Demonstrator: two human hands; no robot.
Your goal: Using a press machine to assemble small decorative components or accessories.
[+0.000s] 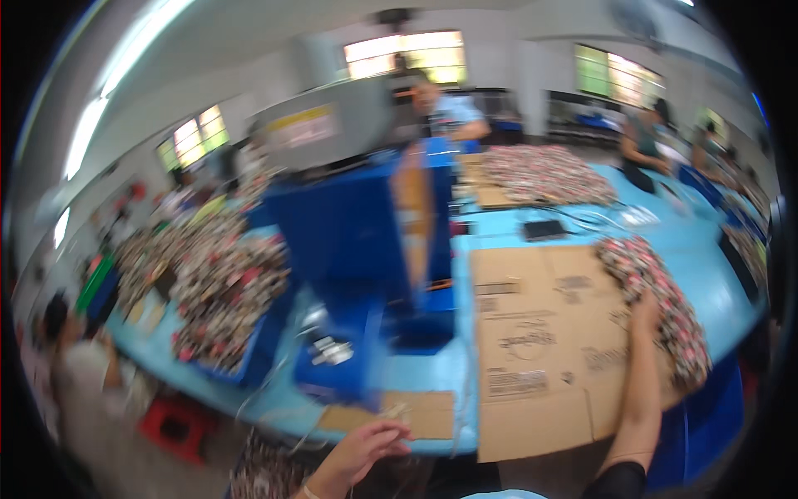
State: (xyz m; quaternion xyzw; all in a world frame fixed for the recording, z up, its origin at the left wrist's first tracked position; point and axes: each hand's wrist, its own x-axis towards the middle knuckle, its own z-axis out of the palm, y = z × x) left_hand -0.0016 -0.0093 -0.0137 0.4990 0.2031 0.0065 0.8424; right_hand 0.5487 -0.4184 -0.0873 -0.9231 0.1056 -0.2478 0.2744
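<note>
Two hands are busy. Our right hand (644,309) rests on a heap of small patterned pieces (665,312) on flat cardboard (540,349) by the bench's (499,229) right edge. Our left hand (370,445) pinches something tiny at the near edge. Big heaps wait, so much work looks left.

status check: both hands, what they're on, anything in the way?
Left hand pinching a small pale piece over the table's near edge. Right hand flat on the patterned pile beside the flattened cardboard. Nothing between them; picture blurred.
</note>
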